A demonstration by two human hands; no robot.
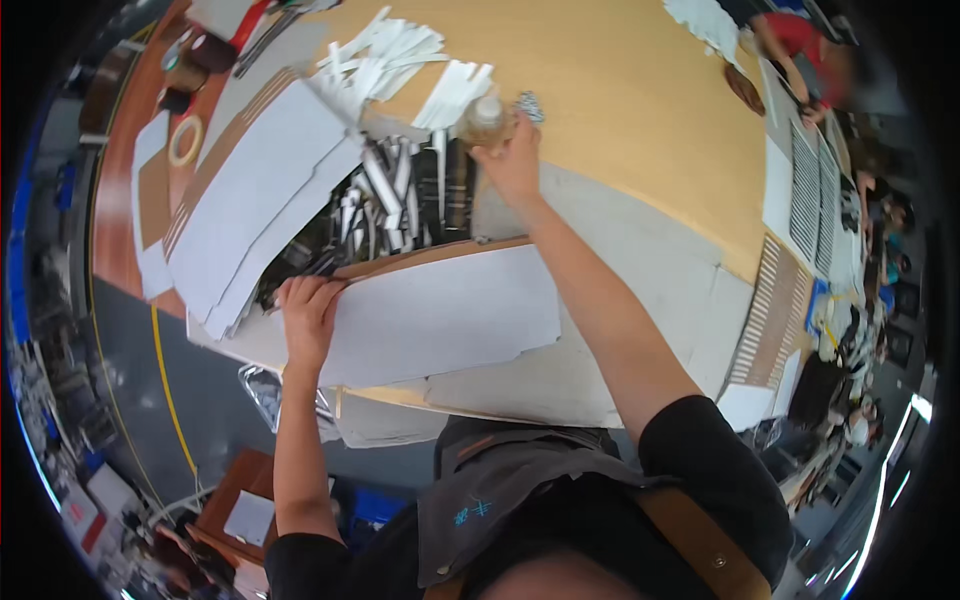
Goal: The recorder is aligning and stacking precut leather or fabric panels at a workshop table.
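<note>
at the far edge of the open cardboard box [400, 200], the small bottle [485, 115] with the pale cap sits upright on the tan tabletop [620, 90], and the right hand [512, 165] is on it, fingers curled round its lower body from the near side. arm stretched long across the box. just beside the bottle, white paper strips [400, 55] lie heaped and fanned on the table. inside the box, a jumble of black and white strips [390, 200], packed loosely. the left hand [308, 305] grips the near flap [430, 310] at its left corner, fingers folded over the edge, thumb side pressed on the white face. to the left, another flap [260, 170] splays open, flat and wide. further out on the left, a roll of tape [184, 140] lies flat on the reddish surface, with dark round containers [190, 65] near it. far right, another person in a red sleeve [795, 35] is at the table, well apart.
</note>
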